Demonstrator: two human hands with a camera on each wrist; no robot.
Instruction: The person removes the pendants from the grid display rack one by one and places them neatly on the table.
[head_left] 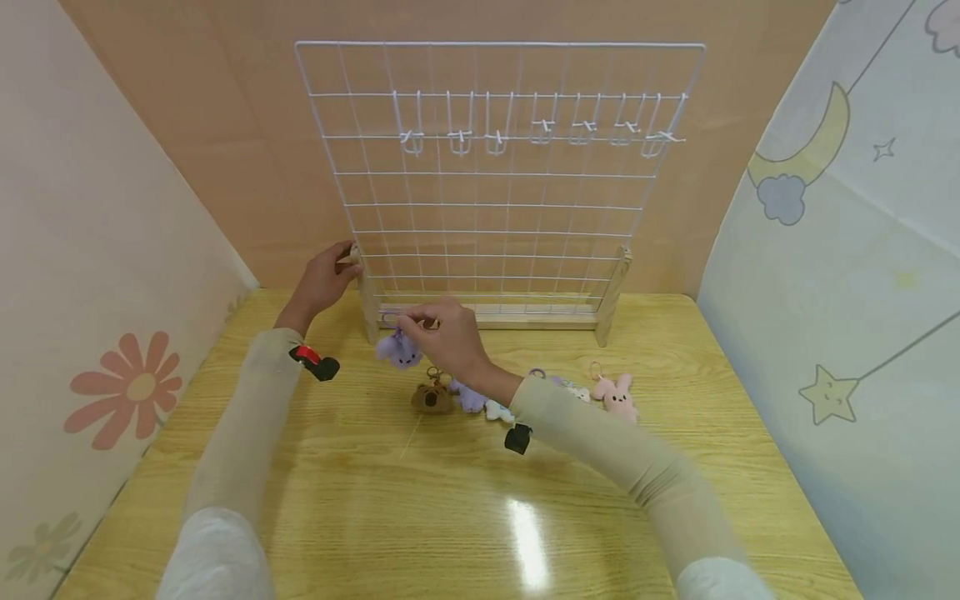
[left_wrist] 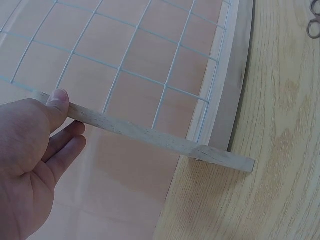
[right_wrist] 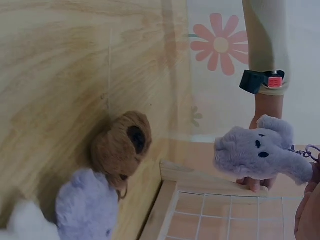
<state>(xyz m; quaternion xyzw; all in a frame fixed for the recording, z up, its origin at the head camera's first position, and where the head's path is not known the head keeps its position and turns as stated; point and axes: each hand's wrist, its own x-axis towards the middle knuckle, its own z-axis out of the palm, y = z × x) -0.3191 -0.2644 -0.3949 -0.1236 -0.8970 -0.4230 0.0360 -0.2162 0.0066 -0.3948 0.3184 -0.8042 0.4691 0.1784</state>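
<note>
My right hand [head_left: 453,340] pinches a purple long-eared plush keychain [head_left: 401,351] near its ring, above the table and in front of the wire rack's lower left. In the right wrist view the plush [right_wrist: 252,150] hangs free, its dark eyes and nose showing; only an edge of that hand is visible there. The left hand [head_left: 322,282] holds the top of the rack's left wooden post [head_left: 367,300]. Seen by the left wrist camera, thumb and fingers lie on either side of that post [left_wrist: 135,131]. Below the held keychain sits a brown plush keychain [head_left: 432,400].
Several white hooks [head_left: 461,143] hang in a row high on the white wire grid. On the wooden table [head_left: 360,517] lie another purple plush [head_left: 470,398], a white one [head_left: 497,411] and a pink one [head_left: 618,397], partly behind my right forearm. Printed cloth walls [head_left: 817,275] flank the table.
</note>
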